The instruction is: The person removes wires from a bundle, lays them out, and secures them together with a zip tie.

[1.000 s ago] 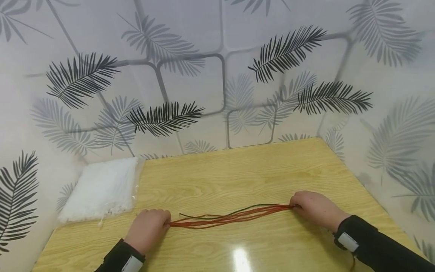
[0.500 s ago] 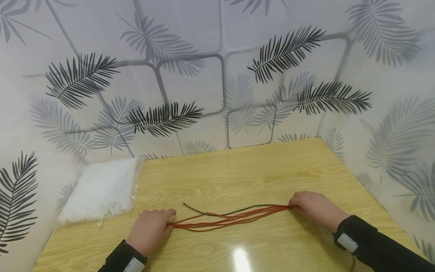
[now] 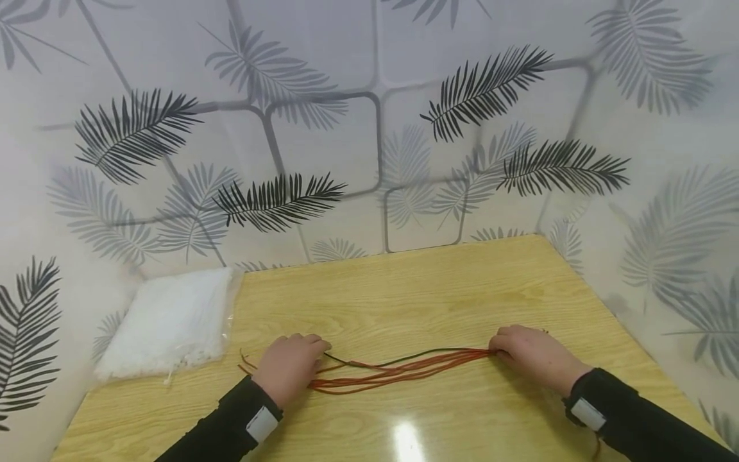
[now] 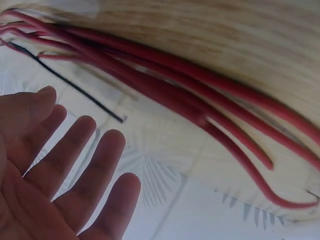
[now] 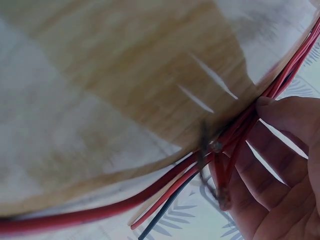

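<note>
A bundle of several red wires [image 3: 462, 355] with one dark wire [image 3: 427, 352] lies across the table. My right hand [image 3: 534, 356] pinches the bundle at its right part; in the right wrist view the thumb and fingers close on the red strands [image 5: 292, 67], with loose ends hanging past. My left hand [image 3: 291, 367] is over the left part of the bundle. In the left wrist view its fingers are spread and hold nothing, beside the free end of the dark wire [image 4: 80, 89]. Red ends stick out left of that hand.
A clear plastic bag [image 3: 167, 321] of white contents lies at the table's back left. The wooden table [image 3: 392, 289] meets a leaf-patterned wall [image 3: 346, 147] behind and on the right. Light glares near the table's front.
My left hand has let go of the left part of the bundle and moved right and slightly away, towards the dark wire's end. The right hand stays where it was, gripping the bundle.
</note>
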Motion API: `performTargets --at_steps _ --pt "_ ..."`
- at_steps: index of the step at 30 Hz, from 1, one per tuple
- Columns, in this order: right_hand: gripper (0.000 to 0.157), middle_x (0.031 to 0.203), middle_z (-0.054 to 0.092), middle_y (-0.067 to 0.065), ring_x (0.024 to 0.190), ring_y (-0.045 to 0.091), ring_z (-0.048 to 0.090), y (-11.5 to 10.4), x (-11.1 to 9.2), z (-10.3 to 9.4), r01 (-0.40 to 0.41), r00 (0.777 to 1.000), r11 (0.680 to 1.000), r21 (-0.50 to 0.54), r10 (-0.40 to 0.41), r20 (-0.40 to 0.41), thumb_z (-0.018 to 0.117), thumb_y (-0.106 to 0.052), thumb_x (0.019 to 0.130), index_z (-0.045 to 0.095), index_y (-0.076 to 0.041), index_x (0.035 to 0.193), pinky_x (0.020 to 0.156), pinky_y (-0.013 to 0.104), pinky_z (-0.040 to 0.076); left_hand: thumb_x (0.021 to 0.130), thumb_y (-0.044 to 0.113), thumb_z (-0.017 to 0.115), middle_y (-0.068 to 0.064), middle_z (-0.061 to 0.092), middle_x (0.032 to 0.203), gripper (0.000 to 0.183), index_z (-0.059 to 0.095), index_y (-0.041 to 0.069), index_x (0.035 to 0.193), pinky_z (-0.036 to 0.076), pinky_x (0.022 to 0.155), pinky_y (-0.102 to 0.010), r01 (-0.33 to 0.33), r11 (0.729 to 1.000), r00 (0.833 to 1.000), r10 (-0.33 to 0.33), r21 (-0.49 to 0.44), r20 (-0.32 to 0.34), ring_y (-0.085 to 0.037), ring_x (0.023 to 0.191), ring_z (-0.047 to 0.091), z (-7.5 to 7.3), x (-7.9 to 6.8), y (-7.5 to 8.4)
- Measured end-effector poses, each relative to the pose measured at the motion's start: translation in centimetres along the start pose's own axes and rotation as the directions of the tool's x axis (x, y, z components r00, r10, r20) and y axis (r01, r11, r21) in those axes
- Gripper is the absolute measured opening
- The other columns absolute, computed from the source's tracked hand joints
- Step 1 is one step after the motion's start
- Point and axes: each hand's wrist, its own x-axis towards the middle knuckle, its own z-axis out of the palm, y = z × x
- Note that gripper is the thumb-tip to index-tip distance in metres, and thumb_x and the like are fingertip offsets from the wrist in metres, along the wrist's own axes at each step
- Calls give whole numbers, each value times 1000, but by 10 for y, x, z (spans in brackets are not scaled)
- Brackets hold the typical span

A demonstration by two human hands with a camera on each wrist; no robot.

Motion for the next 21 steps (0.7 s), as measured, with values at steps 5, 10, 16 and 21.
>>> performTargets --at_steps 5,10,16,21 --pt "12 85 59 -14 77 4 57 0 0 2 5 1000 1000 3 -5 -1 75 -12 87 71 -22 91 67 30 52 86 21 76 6 63 76 8 70 21 82 43 59 -33 -23 999 999 21 45 38 -16 68 59 6 5 1" --pt "10 82 56 -15 74 3 55 1 -1 2 5 1000 1000 -8 -5 -14 76 -14 87 69 -22 88 64 30 50 87 12 73 6 61 73 14 68 22 77 41 63 -32 -2 997 996 -5 79 87 -15 67 56 8 4 0" --pt "10 84 58 -14 75 4 57 1 -1 1 -14 1000 1000 -21 13 -15 77 -16 86 70 -23 89 64 29 51 88 10 71 5 63 76 13 69 21 81 44 66 -34 4 996 995 -13 90 99 -17 71 59 5 -1 -4" --pt "8 85 58 -14 77 5 58 3 -3 1 -28 1000 999 -40 28 -8 77 -18 87 71 -23 89 66 30 52 85 4 72 5 62 75 18 68 20 79 44 66 -35 37 996 995 -44 77 93 -17 71 58 0 -8 -10"
